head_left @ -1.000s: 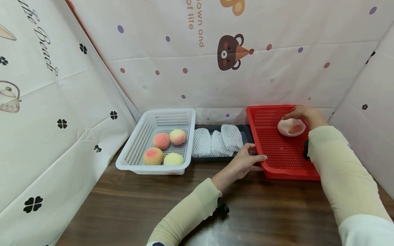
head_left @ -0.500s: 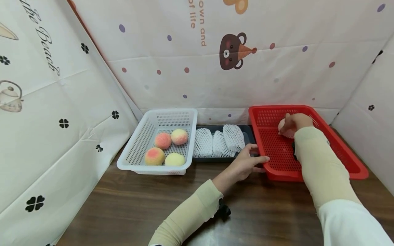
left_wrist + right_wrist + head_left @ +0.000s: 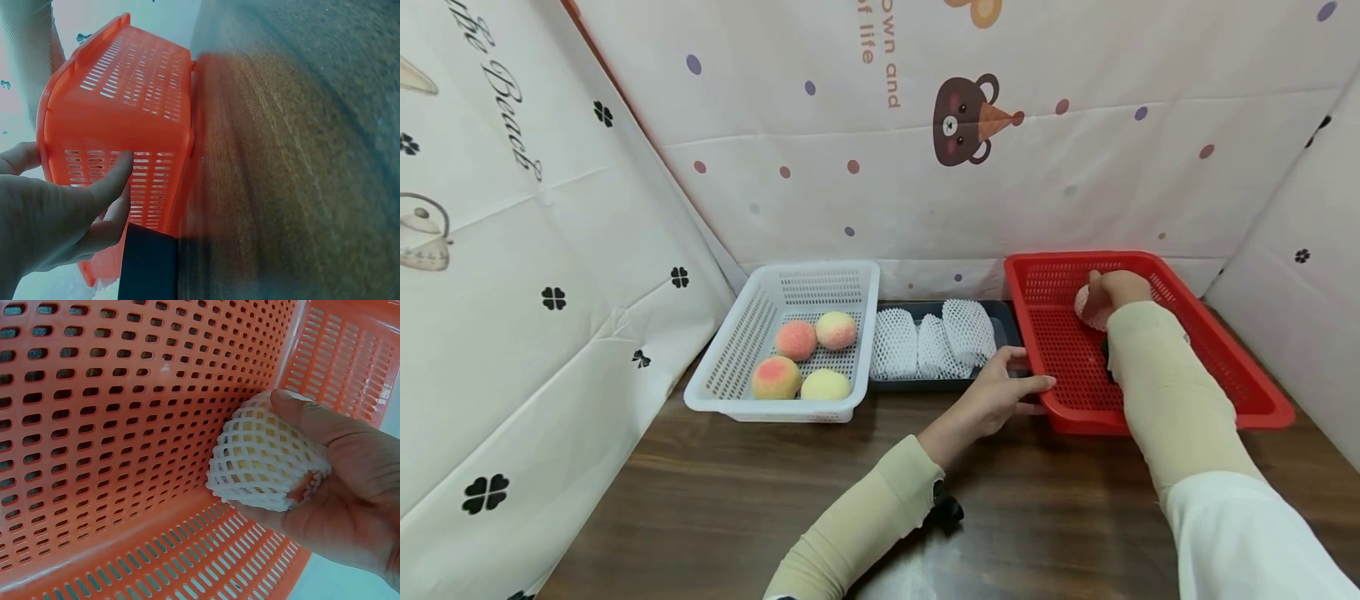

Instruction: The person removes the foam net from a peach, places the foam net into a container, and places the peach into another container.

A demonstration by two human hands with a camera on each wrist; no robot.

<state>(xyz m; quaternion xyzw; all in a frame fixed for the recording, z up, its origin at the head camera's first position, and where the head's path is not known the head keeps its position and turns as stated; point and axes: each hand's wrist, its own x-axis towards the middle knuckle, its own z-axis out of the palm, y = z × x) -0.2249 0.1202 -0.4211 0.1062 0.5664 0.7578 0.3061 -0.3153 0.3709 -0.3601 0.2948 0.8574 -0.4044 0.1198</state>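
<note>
In the head view my right hand reaches into the red basket and holds a peach in a white foam net near the back wall. The right wrist view shows thumb and fingers curled round the netted peach, low against the basket's slotted floor; the palm hides part of it. At the basket's left side, my left hand grips the rim with the thumb over it. Its other fingers lie against the slotted outer wall, seen in the left wrist view with the hand at the basket.
A white basket on the left bears several peaches, among them a yellow one. Between the baskets, a dark tray carries white foam nets. Patterned cloth walls rise behind and beside the brown wooden table.
My right hand has moved left inside the red basket with the netted peach and now covers more of it. The left hand stays at the basket's rim. The head view has shifted slightly.
</note>
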